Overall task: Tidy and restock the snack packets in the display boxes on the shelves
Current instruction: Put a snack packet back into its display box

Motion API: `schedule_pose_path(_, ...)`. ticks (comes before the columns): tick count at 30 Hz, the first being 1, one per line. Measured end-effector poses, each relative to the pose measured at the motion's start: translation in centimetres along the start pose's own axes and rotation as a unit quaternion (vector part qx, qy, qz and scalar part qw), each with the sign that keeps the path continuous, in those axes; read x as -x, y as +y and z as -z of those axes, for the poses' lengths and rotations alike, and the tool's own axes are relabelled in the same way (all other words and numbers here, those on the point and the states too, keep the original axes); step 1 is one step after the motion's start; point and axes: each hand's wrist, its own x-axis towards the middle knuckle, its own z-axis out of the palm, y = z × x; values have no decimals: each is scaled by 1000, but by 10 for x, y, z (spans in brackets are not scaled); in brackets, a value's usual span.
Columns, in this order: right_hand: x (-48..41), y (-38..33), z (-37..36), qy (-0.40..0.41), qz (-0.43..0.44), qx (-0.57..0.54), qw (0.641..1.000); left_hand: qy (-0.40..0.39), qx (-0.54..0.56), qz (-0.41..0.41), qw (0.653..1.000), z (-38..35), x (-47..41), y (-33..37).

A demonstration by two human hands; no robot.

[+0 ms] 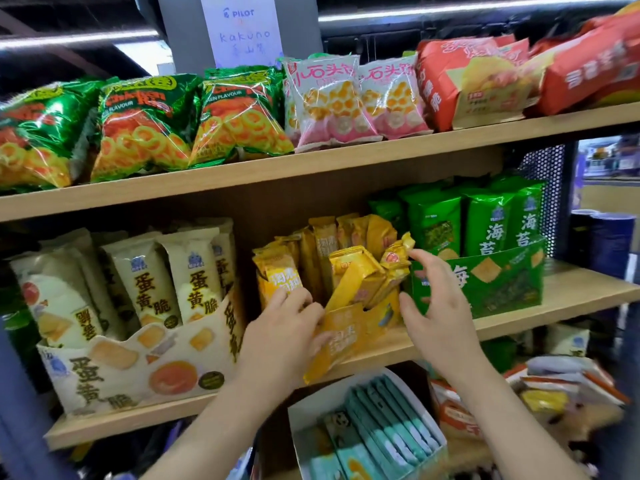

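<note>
On the middle shelf a yellow display box [374, 323] holds several yellow snack packets [356, 275], some upright and some leaning to the right. My left hand [287, 327] grips the front left of the yellow box, fingers curled over its torn front flap. My right hand [440, 306] hovers at the box's right side with fingers spread, its fingertips close to a tilted yellow packet [398, 258], holding nothing. A cream display box [138, 368] of egg-yolk crisps stands to the left. To the right stands a green seaweed box [491, 289].
The top shelf [311, 168] carries green ring-snack bags [145, 123], pink-white bags [332, 102] and red packs [467, 77]. Below, a white box of teal packets [374, 434] sits beside loose mixed packets [554, 393]. A black mesh panel [543, 188] bounds the right side.
</note>
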Motion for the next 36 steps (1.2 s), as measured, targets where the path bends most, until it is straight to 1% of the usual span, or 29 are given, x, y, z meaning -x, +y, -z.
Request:
schedule_pose_path(3, -4, 1, 2, -45, 24, -4, 999, -5, 78, 6, 997, -1, -1, -13)
schedule_pose_path(6, -11, 1, 6, -72, 34, 8, 997, -37, 112, 35, 992, 3, 6, -32)
schedule_pose_path(9, -16, -9, 9, -117, 32, 41, 992, -57, 90, 84, 991, 11, 8, -46)
schedule_pose_path(12, -21, -20, 7, -173, 42, 76, 981, -70, 58, 124, 988, 14, 7, -43)
schedule_pose_path(13, -23, -22, 5, -175, 46, 83, 980, -52, 57, 121, 990, 17, 7, -40)
schedule_pose_path(15, -28, -24, 1, -154, 56, 83, 983, -3, 93, 93, 991, 26, 3, -32)
schedule_pose_path(16, -31, -25, -1, -139, 59, 78, 985, -1, 117, 75, 990, 33, -3, -29)
schedule_pose_path(17, -35, -25, -5, -126, 61, 71, 988, -19, 137, 61, 989, 38, -13, -26)
schedule_pose_path(19, -43, -26, -12, -99, 63, 70, 991, -90, 150, 47, 983, 42, -38, -21)
schedule_pose_path(20, -46, -27, -16, -86, 58, 76, 992, -122, 134, 43, 982, 40, -50, -20)
schedule_pose_path(21, -49, -28, -20, -71, 49, 85, 993, -137, 107, 43, 984, 37, -60, -20)
schedule_pose_path(23, -54, -30, -27, -31, 26, 96, 995, -119, 61, 74, 988, 26, -78, -26)
schedule_pose_path(25, -58, -32, -31, -2, -6, 84, 996, -84, 49, 128, 987, 15, -92, -35)
schedule_pose_path(27, -63, -31, -33, -17, -24, 65, 997, -71, 46, 171, 982, 4, -102, -43)
schedule_pose_path(29, -66, -28, -32, -66, -43, 42, 996, -72, 28, 194, 978, -4, -106, -48)
schedule_pose_path(31, -67, -22, -28, -94, -71, -16, 993, -77, -5, 183, 980, -11, -104, -48)
schedule_pose_path(33, -64, -16, -22, -97, -93, -87, 987, -93, -30, 141, 985, -15, -101, -46)
schedule_pose_path(34, -62, -15, -20, -96, -88, -94, 987, -103, -33, 126, 986, -15, -100, -45)
schedule_pose_path(36, -61, -18, -20, -77, -44, -49, 995, -106, -27, 121, 987, -10, -99, -44)
